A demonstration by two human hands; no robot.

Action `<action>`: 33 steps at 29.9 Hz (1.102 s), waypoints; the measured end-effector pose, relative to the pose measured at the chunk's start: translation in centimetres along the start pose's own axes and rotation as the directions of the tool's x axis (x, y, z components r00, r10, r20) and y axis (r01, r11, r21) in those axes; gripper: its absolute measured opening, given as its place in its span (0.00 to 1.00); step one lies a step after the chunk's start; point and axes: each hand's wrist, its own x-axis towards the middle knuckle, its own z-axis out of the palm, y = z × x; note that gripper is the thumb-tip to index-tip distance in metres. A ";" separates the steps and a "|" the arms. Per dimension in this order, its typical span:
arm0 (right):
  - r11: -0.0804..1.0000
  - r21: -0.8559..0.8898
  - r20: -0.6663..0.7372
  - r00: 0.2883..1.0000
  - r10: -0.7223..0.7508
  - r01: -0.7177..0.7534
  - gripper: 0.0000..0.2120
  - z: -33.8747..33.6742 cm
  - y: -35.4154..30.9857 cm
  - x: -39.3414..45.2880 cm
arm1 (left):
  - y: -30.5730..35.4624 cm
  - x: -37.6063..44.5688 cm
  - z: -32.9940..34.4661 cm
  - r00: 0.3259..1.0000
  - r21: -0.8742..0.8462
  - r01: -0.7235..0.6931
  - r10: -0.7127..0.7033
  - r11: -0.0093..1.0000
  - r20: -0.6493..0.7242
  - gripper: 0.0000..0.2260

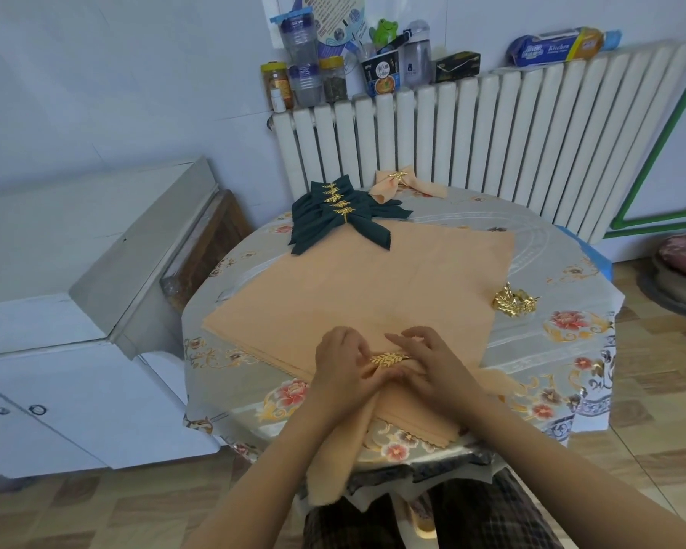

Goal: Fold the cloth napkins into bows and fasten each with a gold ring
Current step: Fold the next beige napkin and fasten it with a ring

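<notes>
Left hand [343, 366] reached in from lower left, fingers curled, pinching folded peach napkin [345, 449] at near table edge, tail drooping off front. Gold ring [389, 358] at napkin's gathered middle, between both hands. Right hand [426, 360] angled in from lower right, fingers bent, gripping napkin just beside ring. Spare gold rings [513, 301] farther right on tablecloth [571, 350].

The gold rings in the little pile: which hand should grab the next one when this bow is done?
Probably the right hand. The spare gold rings lie on its side of the table; the left hand would have to cross over.
</notes>
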 end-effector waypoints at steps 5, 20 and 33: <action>0.989 0.105 -0.187 0.975 0.119 -0.101 0.24 -0.3 -0.1 -1.3 | -1.8 0.7 1.8 0.981 -0.153 -0.084 0.108 0.985 0.161 0.21; 0.965 -0.050 -0.177 0.953 0.244 -0.256 0.23 -0.2 -3.7 -2.9 | -0.5 -0.3 2.7 0.999 -0.155 -0.036 0.035 0.987 -0.008 0.20; 0.946 -0.322 -0.372 0.921 -0.110 -0.017 0.16 1.1 -2.5 -2.6 | -1.0 -0.4 2.0 0.994 -0.180 -0.113 0.113 0.977 -0.009 0.19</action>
